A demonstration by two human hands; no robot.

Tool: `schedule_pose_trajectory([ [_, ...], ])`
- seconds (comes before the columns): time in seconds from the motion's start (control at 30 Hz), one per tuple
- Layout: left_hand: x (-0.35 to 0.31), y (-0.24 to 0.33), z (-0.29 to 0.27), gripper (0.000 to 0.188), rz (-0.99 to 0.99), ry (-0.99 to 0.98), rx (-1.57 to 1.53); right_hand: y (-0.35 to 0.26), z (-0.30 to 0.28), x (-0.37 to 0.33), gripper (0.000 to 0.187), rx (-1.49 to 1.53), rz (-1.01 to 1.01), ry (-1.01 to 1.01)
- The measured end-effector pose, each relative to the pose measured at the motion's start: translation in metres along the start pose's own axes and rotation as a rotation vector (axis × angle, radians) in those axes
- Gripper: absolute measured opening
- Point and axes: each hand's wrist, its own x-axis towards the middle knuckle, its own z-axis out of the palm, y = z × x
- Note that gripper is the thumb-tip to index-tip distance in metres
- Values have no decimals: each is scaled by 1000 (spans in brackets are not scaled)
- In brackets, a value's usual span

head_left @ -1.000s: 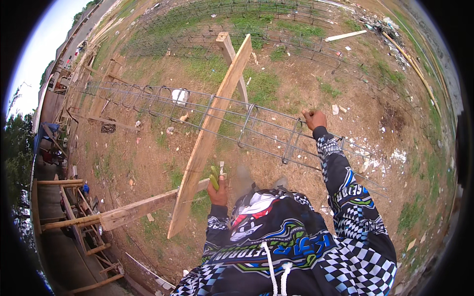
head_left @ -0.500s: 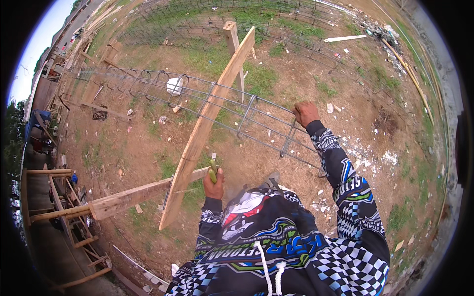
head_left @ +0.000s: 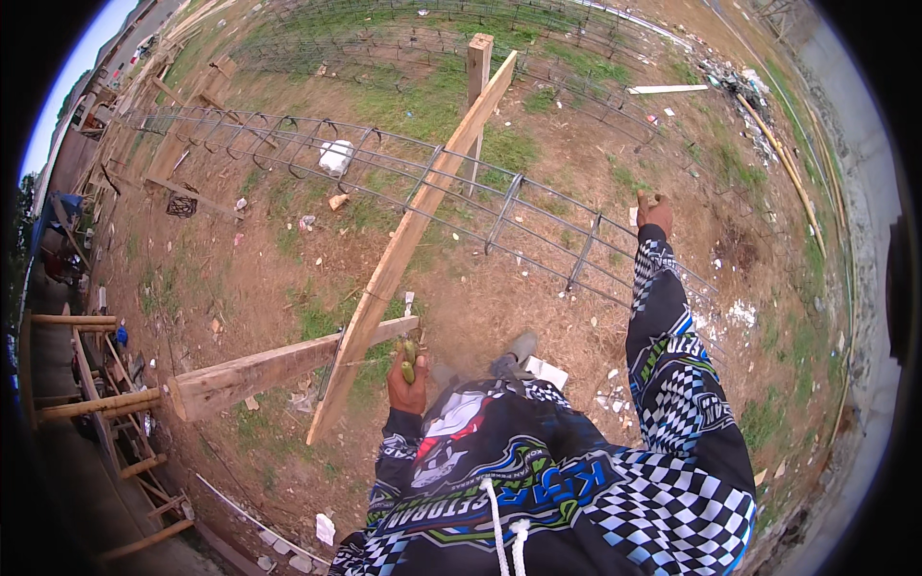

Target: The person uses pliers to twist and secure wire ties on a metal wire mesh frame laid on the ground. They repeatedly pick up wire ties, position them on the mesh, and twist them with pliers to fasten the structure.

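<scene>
My left hand [head_left: 407,392] is closed round a pair of pliers with green handles [head_left: 408,359], low beside the wooden plank. My right hand [head_left: 656,215] is raised at the right end of a long rebar cage [head_left: 499,213], its fingers loosely bent and apart, with nothing visible in them. The sleeve crosses close to the bar ends, and I cannot tell if it touches them. The cage, of long grey bars and square stirrups, rests across a slanting plank [head_left: 408,235] and stretches away to the far left.
An upright post [head_left: 478,72] and a low timber beam [head_left: 250,379] support the plank. A white lump [head_left: 335,157] lies beyond the cage. More rebar mesh [head_left: 384,48] lies at the back. Scaffold-like timber [head_left: 106,413] stands left; a concrete wall [head_left: 864,192] runs along the right.
My right hand has come off the cage bar and moved right and slightly up. My left hand, still with the pliers, sits slightly lower. The view has shifted a little.
</scene>
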Motion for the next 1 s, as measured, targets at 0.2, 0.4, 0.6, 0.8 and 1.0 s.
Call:
schedule_pose_trajectory([
  [0.2,-9,13,-29,26,252,79,39,-87,-46,-166,55,896,-42,-608],
  [0.4,8,65,-27,51,671,-193,465,-128,-56,-407,68,974,652,-1782],
  [0.6,6,59,-24,69,485,-187,764,-126,26,-399,52,823,131,-1796],
  [0.8,-50,32,-72,56,-43,385,466,-247,-4,-355,44,1068,-185,-1341],
  [1.0,-153,-37,-88,34,-477,761,287,-305,59,-355,38,1173,-425,-1127],
])
